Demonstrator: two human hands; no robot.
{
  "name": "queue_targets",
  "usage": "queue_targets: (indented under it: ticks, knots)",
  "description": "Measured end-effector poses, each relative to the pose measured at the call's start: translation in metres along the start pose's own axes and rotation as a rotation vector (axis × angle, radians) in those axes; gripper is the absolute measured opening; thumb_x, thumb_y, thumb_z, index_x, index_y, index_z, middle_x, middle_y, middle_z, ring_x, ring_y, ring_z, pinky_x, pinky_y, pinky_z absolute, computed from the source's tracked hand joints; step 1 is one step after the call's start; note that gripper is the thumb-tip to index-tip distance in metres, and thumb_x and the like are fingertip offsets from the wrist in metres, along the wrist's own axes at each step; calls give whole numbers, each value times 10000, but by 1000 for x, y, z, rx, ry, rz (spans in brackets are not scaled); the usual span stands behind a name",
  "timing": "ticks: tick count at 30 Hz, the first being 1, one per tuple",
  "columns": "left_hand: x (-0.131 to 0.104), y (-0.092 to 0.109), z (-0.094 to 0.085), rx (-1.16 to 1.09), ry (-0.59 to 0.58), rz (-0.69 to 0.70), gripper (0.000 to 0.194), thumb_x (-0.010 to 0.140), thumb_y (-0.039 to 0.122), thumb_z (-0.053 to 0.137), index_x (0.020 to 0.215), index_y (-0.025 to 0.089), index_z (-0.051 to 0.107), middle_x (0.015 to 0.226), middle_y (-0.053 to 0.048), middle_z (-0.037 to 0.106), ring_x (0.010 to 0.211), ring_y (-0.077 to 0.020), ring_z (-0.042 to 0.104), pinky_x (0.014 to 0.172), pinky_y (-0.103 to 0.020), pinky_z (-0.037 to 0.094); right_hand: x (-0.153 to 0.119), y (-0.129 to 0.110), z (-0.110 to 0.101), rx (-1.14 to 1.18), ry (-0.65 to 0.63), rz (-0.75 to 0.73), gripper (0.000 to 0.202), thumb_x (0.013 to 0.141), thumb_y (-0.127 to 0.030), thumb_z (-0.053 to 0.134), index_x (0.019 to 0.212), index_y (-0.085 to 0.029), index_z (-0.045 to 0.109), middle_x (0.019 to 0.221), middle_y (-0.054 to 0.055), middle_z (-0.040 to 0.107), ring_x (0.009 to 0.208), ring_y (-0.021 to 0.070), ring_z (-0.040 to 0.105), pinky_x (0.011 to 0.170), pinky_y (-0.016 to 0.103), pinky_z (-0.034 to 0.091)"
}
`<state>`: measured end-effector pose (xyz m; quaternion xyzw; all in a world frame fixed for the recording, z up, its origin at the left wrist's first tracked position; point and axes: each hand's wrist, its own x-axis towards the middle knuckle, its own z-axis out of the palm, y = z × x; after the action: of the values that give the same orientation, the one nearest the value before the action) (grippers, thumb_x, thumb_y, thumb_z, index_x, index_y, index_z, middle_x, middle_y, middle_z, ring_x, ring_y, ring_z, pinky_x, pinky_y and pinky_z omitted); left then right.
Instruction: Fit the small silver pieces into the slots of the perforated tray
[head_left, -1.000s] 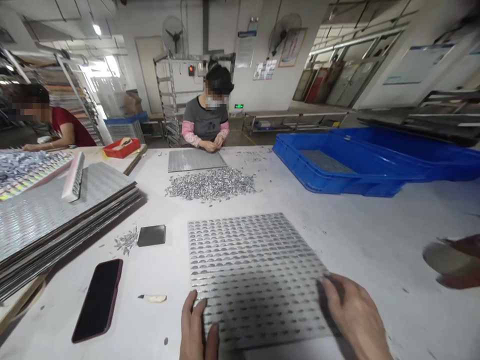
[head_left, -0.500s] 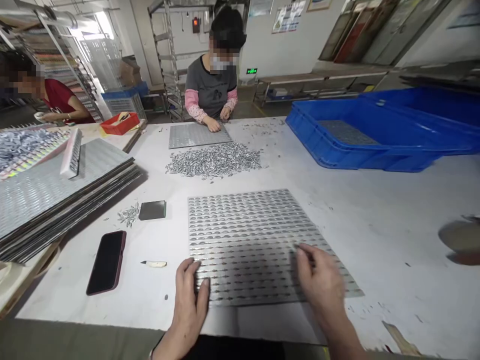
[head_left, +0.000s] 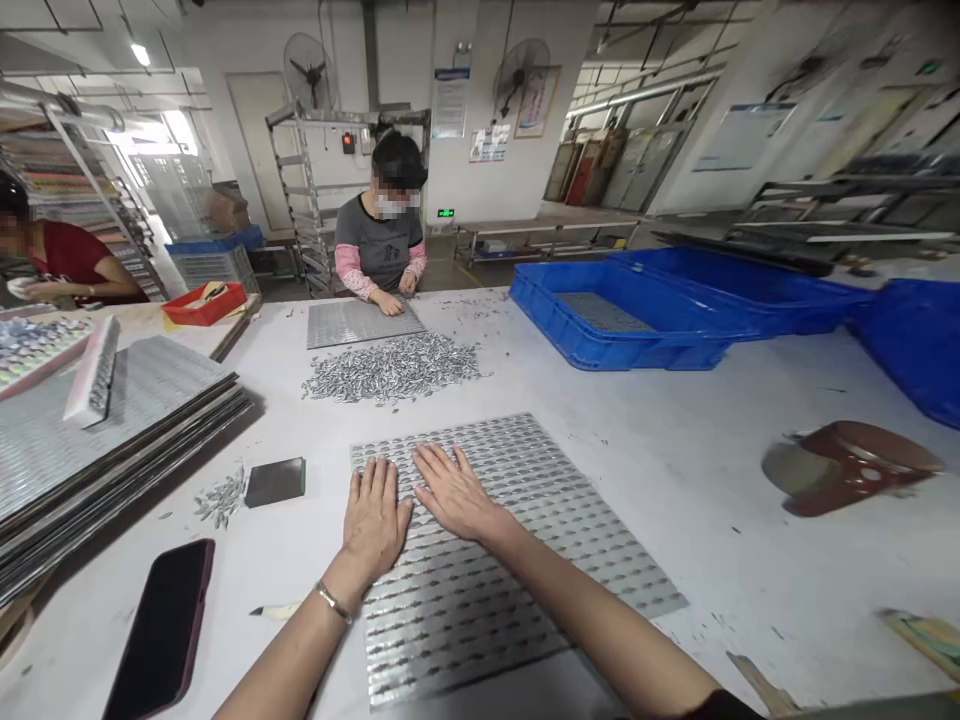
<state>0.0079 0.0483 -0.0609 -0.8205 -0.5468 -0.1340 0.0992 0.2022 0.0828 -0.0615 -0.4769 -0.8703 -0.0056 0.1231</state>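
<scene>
In front of me on the white table lies a flat metallic sheet (head_left: 600, 545) with rows of small leaf-shaped pieces or slots. My left hand (head_left: 373, 520) rests palm down on its upper left edge, fingers stretched out. Close beside it, my right hand (head_left: 454, 490) lies flat on the upper part of the sheet with fingers spread. Neither hand grips anything. Beyond the sheet is a heap of small grey leaf-shaped pieces (head_left: 397, 368). A craft knife (head_left: 279, 611) is partly hidden by my left forearm.
To the left are a phone (head_left: 161, 630), a dark block (head_left: 275, 482), a small pile of pieces (head_left: 222, 497) and stacked sheets (head_left: 172, 375). Blue bins (head_left: 630, 350) stand at the back right, a brown container (head_left: 855, 465) at right. A co-worker (head_left: 381, 230) handles another sheet (head_left: 345, 325) across the table.
Both hands have moved from the sheet's near half to its far left part and now lie flat. The right hand's fingers have straightened. The view has tilted up and swung right.
</scene>
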Motion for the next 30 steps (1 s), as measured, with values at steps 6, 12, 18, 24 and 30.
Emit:
queue_targets:
  ticks: [6,12,18,24,30]
  knots:
    - [9,3,18,-11,-37,30,596,982,401,354,1441,32,444,1528,-209,406,1413,-363,371,1135,-579,303,10,7,15,15,9,-5,590,1037,-464,320,1532,-145,311,1586,93,286,1466,278,209,1197,551,120]
    - [13,-1,22,20,-52,61,617,982,408,329,1458,25,416,1538,-207,393,1419,-368,355,1134,-575,295,12,9,8,91,10,36,609,1026,-492,349,1527,-146,320,1581,82,302,1465,272,212,1206,534,89]
    - [20,-4,10,65,-73,78,677,980,488,283,1443,20,440,1527,-216,408,1405,-386,371,1114,-592,314,15,14,-12,154,-48,28,680,1015,-569,300,1538,-135,298,1604,81,231,1480,270,168,1212,525,50]
    - [48,19,-15,45,-132,50,679,992,489,232,1485,45,377,1551,-200,375,1438,-361,322,1140,-583,279,-7,64,-35,100,-39,140,676,1025,-551,226,1557,-135,252,1611,76,194,1490,263,139,1210,532,39]
    - [82,68,2,10,-122,99,646,992,452,278,1488,49,373,1574,-179,339,1457,-342,286,1171,-553,236,-27,108,-25,-13,-12,153,611,1030,-495,261,1550,-175,288,1604,58,232,1481,284,171,1203,551,39]
